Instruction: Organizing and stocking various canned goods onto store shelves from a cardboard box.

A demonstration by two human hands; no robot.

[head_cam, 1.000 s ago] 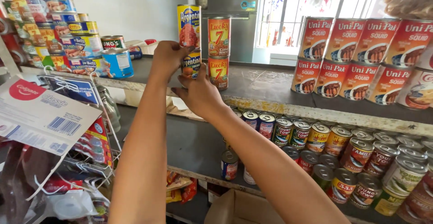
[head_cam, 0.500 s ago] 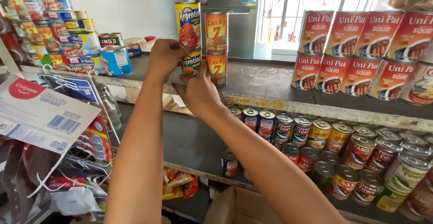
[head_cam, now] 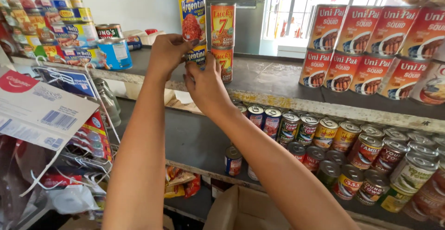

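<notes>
My left hand [head_cam: 168,54] and my right hand [head_cam: 205,84] both grip a blue and yellow can [head_cam: 198,54] low on the upper shelf [head_cam: 269,79]. A taller can of the same colours [head_cam: 192,16] stands stacked on top of it. Right beside this pair stands a stack of two orange and red cans [head_cam: 223,40]. My hands hide most of the lower blue can.
Two rows of red and white cans [head_cam: 371,49] stand at the right of the upper shelf. Several cans [head_cam: 352,146] crowd the lower shelf. More tins [head_cam: 55,31] stack at the left. A wire rack [head_cam: 79,137] with packets hangs lower left, a cardboard box [head_cam: 245,209] below.
Both hands stay on the lower blue can; the view has shifted slightly, and the stack looks a little higher in the picture.
</notes>
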